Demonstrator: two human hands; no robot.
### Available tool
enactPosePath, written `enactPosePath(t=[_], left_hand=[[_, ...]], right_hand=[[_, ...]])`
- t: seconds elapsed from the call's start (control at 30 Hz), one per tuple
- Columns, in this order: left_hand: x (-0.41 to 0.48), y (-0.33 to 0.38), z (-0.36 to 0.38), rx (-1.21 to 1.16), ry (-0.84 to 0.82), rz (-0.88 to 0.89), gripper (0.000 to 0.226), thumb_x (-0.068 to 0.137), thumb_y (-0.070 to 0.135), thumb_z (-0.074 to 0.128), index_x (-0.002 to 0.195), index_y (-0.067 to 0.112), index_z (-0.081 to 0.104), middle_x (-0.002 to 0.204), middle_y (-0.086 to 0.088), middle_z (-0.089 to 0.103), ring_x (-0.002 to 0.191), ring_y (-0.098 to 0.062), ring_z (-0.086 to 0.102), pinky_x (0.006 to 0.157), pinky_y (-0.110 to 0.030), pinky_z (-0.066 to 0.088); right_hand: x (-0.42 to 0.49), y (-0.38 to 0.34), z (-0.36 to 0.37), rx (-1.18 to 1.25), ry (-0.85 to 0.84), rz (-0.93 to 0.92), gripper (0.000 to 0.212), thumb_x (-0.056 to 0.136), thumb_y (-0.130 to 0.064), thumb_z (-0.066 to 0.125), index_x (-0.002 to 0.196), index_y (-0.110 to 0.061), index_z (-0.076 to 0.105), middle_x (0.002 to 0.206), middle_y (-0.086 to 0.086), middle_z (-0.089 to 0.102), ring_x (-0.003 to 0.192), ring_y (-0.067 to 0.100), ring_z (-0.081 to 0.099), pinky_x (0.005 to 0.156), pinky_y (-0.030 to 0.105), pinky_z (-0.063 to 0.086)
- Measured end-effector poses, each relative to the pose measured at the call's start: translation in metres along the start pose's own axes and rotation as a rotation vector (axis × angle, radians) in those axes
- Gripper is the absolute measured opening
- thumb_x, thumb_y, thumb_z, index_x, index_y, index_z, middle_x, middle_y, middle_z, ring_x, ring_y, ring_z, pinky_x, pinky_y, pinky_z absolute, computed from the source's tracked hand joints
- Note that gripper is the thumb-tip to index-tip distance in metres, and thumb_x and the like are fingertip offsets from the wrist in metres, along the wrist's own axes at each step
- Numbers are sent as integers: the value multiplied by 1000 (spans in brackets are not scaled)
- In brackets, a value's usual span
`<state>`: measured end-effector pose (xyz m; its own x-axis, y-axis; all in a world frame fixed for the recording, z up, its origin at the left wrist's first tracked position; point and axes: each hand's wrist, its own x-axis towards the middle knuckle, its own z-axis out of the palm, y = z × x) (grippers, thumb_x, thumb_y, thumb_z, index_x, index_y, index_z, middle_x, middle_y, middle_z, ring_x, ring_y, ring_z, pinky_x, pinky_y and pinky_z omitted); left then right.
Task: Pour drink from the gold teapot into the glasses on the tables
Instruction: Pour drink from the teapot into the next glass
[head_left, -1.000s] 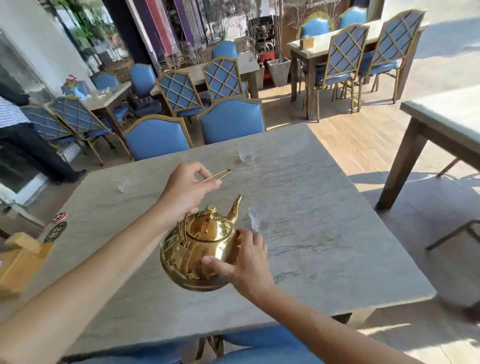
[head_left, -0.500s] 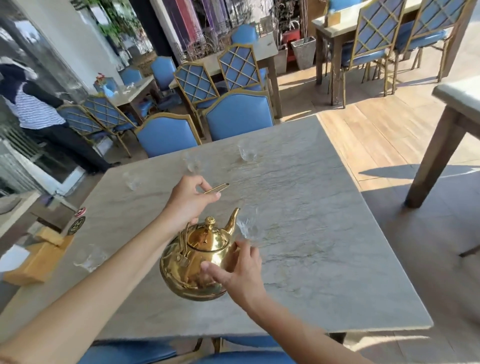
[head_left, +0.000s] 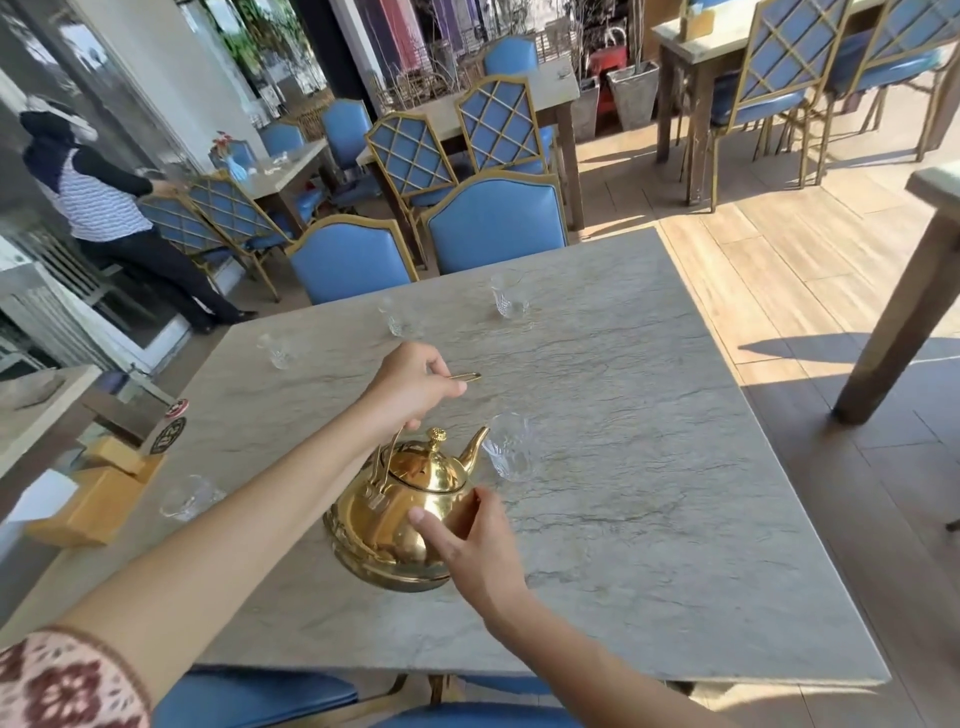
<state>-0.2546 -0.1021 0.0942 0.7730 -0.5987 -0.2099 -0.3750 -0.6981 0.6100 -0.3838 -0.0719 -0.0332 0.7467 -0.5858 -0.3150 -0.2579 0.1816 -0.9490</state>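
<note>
Teapot (head_left: 402, 506) hangs tilted over the tabletop (head_left: 649, 467), spout just beside a glass (head_left: 510, 452). Left hand (head_left: 410, 387) fingers curl around the handle; right hand (head_left: 475, 540) fingers spread against its belly. Overtilting could miss the glass.

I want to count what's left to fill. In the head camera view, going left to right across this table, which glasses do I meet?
Glass beside the wooden box → far-left glass → middle far glass → glass at the teapot's spout.
</note>
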Motion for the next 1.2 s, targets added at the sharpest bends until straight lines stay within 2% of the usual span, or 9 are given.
enactPosePath(t=[0.07, 0.13, 0.33, 0.6, 0.97, 1.2], left_hand=[[3, 4, 1, 44, -24, -12, 26, 87, 17, 69, 100, -3, 59, 57, 2, 39, 38, -12, 29, 38, -19, 25], [6, 8, 2, 100, -52, -22, 22, 87, 18, 68, 96, 0, 60, 60, 4, 39, 40, -13, 30, 40, -20, 27], [13, 16, 6, 186, -94, -30, 16, 86, 17, 70, 88, 5, 59, 57, -1, 41, 43, -14, 34, 41, -20, 29], [20, 18, 7, 213, -97, -47, 27, 85, 17, 71, 99, -4, 65, 58, -2, 42, 43, -15, 33, 40, -20, 30], [24, 20, 4, 245, -126, -58, 21, 85, 16, 72, 96, 0, 65, 56, -3, 40, 41, -13, 31, 38, -18, 30], [24, 20, 2, 248, -140, -68, 16, 85, 15, 71, 90, 3, 63, 58, -3, 41, 44, -13, 32, 39, -19, 30]], right_hand=[[1, -1, 0, 51, -12, 21, 63, 80, -55, 75, 116, -9, 52, 95, 0, 50, 84, 13, 47, 73, 25, 45], [0, -2, 1, 98, -28, 46, 59, 82, -54, 74, 111, -8, 53, 91, 0, 49, 80, 12, 46, 69, 23, 43], [1, -6, 0, 182, -45, 84, 57, 85, -52, 72, 114, -6, 52, 91, -3, 47, 76, 8, 44, 61, 19, 39], [1, -14, -4, 212, -65, 115, 47, 85, -52, 72, 98, -13, 49, 89, -1, 49, 77, 12, 45, 63, 20, 39], [-1, -19, 2, 240, -66, 119, 45, 85, -53, 71, 93, -15, 48, 93, 2, 51, 80, 13, 47, 64, 22, 39], [1, -17, 5, 224, -60, 106, 45, 84, -55, 71, 92, -17, 47, 98, 4, 52, 86, 16, 49, 74, 25, 43]])
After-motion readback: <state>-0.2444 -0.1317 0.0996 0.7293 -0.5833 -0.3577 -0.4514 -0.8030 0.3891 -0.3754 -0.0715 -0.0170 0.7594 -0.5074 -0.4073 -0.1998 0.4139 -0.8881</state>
